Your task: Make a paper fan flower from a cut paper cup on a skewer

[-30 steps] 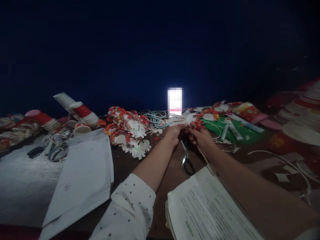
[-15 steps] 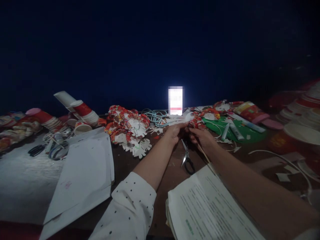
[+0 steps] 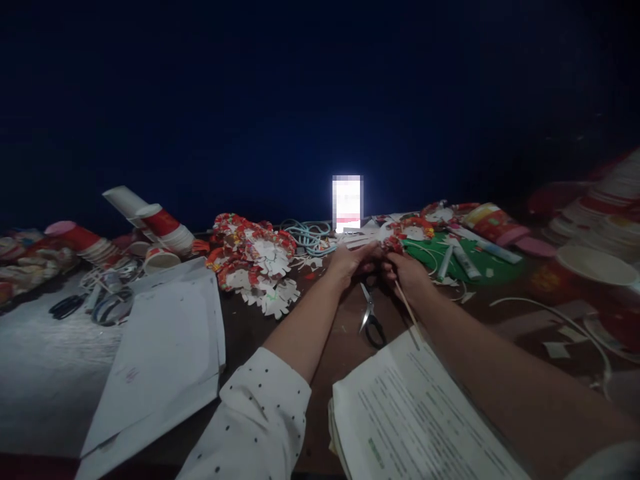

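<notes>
My left hand (image 3: pixel 346 265) and my right hand (image 3: pixel 404 270) meet over the middle of the table, fingers closed. Between and just beyond them shows a red-and-white cut paper piece (image 3: pixel 393 241), gripped at its near edge; the fingertips partly hide it. A thin wooden stick (image 3: pixel 409 308) slants from beneath my right hand toward me; whether the fingers pinch it is hard to see. Metal scissors with black handles (image 3: pixel 371 319) lie just below both hands. Nearest me, a folded printed sheet (image 3: pixel 415 413) rests under my right forearm.
Red-and-white paper cutouts (image 3: pixel 255 257) are piled left of my hands, near a coiled pale-blue cord (image 3: pixel 307 235). White sheets (image 3: pixel 155 347) and stacked paper cups (image 3: pixel 167 227) sit farther left. On the right are a green disc (image 3: pixel 493 263), glue tubes (image 3: pixel 465 260) and more cups (image 3: pixel 595 267). A bright screen (image 3: pixel 347 200) stands behind.
The whole view has shifted slightly, so things appear a little farther left and lower. Both hands stay together on the paper piece with scarcely any movement.
</notes>
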`<action>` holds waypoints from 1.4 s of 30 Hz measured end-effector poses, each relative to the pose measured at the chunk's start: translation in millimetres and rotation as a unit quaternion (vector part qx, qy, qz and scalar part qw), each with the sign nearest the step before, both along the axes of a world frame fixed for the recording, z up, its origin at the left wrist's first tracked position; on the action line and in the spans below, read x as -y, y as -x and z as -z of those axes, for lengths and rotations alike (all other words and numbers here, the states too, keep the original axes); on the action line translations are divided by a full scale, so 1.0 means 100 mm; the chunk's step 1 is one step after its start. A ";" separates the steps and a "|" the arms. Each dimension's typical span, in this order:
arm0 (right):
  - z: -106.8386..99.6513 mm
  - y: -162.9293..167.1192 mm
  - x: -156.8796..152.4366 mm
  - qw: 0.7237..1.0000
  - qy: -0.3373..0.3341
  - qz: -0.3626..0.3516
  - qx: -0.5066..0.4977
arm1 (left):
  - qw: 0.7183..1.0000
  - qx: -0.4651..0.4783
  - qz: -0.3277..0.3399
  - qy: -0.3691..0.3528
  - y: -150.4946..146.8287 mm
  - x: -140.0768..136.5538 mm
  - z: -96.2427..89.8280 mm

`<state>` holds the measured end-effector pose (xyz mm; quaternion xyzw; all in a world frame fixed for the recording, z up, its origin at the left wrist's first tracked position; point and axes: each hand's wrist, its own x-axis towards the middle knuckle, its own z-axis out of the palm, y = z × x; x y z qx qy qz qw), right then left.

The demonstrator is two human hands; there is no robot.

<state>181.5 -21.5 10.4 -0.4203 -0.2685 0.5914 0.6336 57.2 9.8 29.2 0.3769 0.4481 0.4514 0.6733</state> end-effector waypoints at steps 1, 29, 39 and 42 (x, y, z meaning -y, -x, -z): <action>0.00 -0.01 -0.01 1.000 0.000 0.008 -0.008 | 1.000 0.001 -0.007 -0.002 0.01 -0.02 0.00; -0.11 0.05 0.02 0.990 0.046 -0.116 -0.060 | 0.996 0.039 0.004 0.075 0.03 -0.08 0.07; -0.03 0.02 -0.04 0.999 0.023 -0.047 -0.008 | 0.997 0.006 -0.034 0.071 0.03 -0.05 0.04; 0.01 0.07 0.00 0.997 0.006 -0.052 0.058 | 0.997 -0.005 -0.048 0.059 0.00 -0.05 0.07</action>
